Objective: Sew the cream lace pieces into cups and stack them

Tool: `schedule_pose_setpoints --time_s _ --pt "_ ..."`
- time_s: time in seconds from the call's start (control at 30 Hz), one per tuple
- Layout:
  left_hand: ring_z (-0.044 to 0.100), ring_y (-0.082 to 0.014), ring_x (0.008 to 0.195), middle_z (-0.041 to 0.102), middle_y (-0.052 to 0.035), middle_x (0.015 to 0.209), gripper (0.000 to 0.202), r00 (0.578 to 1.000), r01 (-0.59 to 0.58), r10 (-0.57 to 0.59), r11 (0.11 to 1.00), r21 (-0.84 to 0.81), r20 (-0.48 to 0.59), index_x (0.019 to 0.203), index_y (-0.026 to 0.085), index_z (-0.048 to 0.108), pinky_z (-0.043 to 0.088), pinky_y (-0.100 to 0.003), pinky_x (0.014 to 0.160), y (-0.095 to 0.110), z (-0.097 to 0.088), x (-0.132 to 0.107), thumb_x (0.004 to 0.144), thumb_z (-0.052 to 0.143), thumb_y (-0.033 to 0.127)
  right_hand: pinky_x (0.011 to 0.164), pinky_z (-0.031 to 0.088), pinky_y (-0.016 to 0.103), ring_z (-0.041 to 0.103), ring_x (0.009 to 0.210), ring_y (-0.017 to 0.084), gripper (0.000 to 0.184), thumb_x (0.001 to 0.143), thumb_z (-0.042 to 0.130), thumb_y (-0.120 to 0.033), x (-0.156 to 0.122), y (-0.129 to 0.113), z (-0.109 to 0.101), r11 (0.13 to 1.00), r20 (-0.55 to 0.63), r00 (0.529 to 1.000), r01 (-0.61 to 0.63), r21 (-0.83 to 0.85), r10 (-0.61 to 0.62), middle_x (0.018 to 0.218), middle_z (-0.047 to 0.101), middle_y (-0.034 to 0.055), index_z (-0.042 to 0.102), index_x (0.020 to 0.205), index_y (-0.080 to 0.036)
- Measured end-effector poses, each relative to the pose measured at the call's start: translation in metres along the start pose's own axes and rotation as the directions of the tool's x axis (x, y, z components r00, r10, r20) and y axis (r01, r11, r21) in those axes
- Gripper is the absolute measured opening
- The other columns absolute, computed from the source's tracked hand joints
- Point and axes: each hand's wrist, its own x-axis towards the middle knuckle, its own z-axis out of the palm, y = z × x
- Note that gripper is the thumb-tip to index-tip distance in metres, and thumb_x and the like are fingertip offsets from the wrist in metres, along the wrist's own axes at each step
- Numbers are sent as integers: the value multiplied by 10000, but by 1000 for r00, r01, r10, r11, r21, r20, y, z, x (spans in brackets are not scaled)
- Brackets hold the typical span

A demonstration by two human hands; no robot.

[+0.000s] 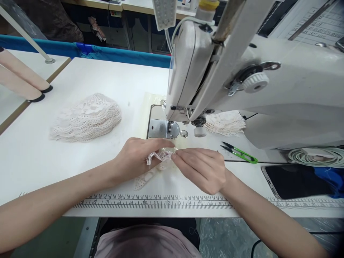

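Note:
A small piece of white lace trim is held between my two hands just in front of the sewing machine's needle plate. My left hand is closed on the lace, its thumb and forefinger stretched toward the right. With pinched fingertips my right hand grips the right end of the same piece. A loose tail of the lace hangs below my left hand onto the table. The machine's needle area lies just beyond my fingers.
Lace pieces form a pile on the left, and another stack lies under the sewing machine. Green thread snips, a phone and a coiled cable are on the right. A printed ruler runs along the front edge.

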Motion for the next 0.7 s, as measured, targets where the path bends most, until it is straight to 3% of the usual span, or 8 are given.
schedule_pose_setpoints --time_s 0.13,0.23,0.33,0.43,0.5,0.57,0.63,0.7 --pt "629 -69 571 741 35 773 211 989 139 -127 978 -153 81 933 198 679 464 -165 536 6 -4 0 839 543 67 661 589 231 701 744 144 80 848 635 -67 2 -2 -2 999 -31 999 40 -13 -40 770 735 46 699 846 -114" --pt "607 -79 525 721 60 697 108 922 360 -315 911 -202 223 883 237 714 434 -180 497 8 -7 3 866 611 211 589 551 219 673 683 120 58 865 623 -67 0 -7 3 966 0 978 -208 157 210 755 717 51 674 884 -88" --pt "589 -107 503 700 57 647 102 831 498 -470 867 -21 299 858 266 730 379 -215 478 5 -4 6 860 631 287 532 487 197 629 633 90 62 891 609 -107 0 -9 14 802 183 852 -524 286 491 757 695 20 663 868 -127" --pt "591 -148 526 669 42 612 124 799 496 -544 838 229 259 930 263 706 339 -245 492 0 2 9 856 618 310 539 443 202 595 610 86 96 892 602 -146 2 -6 23 657 349 700 -711 251 623 741 680 -16 668 827 -174" --pt "626 -177 606 690 23 703 246 812 482 -544 829 284 211 1069 244 642 367 -260 521 -2 7 9 861 625 372 549 413 215 571 584 89 99 882 600 -165 3 -3 27 591 405 606 -787 178 685 695 657 -34 674 822 -192" --pt "662 -225 790 715 -39 923 439 872 420 -475 850 318 118 1213 201 545 444 -303 621 -4 10 7 839 664 396 560 387 227 550 570 95 107 872 595 -173 4 1 30 543 440 531 -832 111 724 662 634 -40 683 819 -203" --pt "630 -284 1019 666 -123 1160 538 951 279 -308 872 403 9 1280 150 488 473 -381 781 -5 13 4 827 694 354 568 367 236 537 576 103 117 866 592 -178 3 4 32 513 460 481 -856 64 746 650 619 -37 691 813 -211" --pt "578 -302 1140 628 -133 1257 430 994 103 -103 851 514 -29 1245 142 523 438 -430 896 -4 14 0 862 663 281 578 355 245 523 584 112 122 867 591 -197 1 6 34 504 459 465 -862 42 757 625 592 -36 694 804 -215"
